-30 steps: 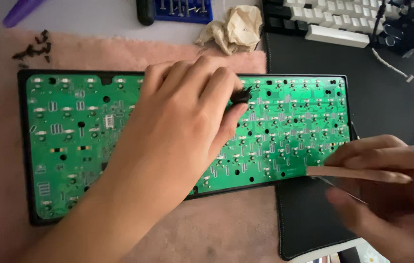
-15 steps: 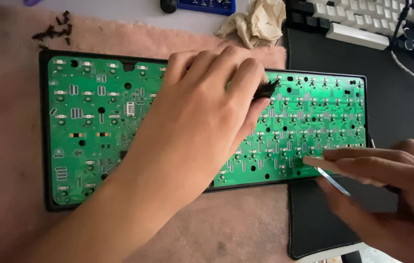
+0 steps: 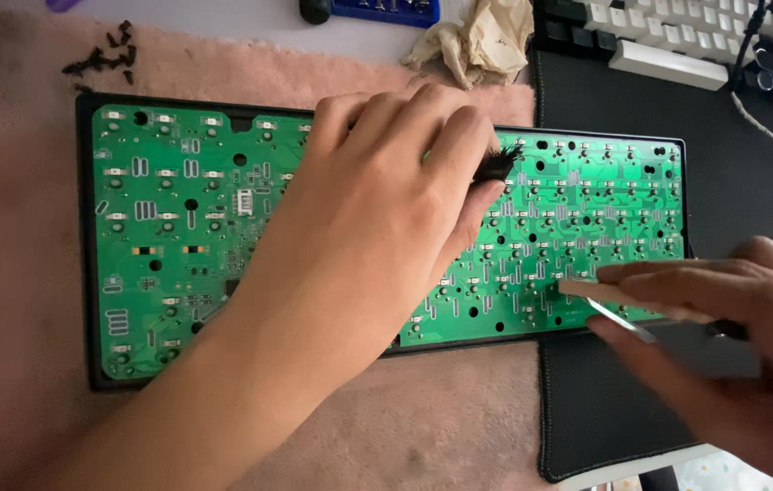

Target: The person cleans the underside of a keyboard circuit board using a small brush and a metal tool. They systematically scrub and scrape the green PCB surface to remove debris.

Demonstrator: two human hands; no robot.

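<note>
A green keyboard circuit board (image 3: 177,236) in a black frame lies solder side up on a pink towel (image 3: 14,273). My left hand (image 3: 377,227) rests over the board's middle, its fingers pinched on a small black bristly brush (image 3: 497,165) whose tip pokes out near the board's top edge. My right hand (image 3: 732,318) hovers at the board's lower right corner. It holds a thin metal tool (image 3: 623,320), and the index fingertip touches the bottom rows of solder points.
Several small black screws (image 3: 100,56) lie on the towel at the top left. A crumpled tissue (image 3: 482,41), a blue case (image 3: 386,9) and a white-and-black keyboard (image 3: 659,45) sit along the back. A black desk mat (image 3: 604,409) runs under the board's right end.
My right hand has slid left onto the board's lower right rows with the thin tool. The left hand stays on the board's middle. The view has shifted, so the board sits further right.
</note>
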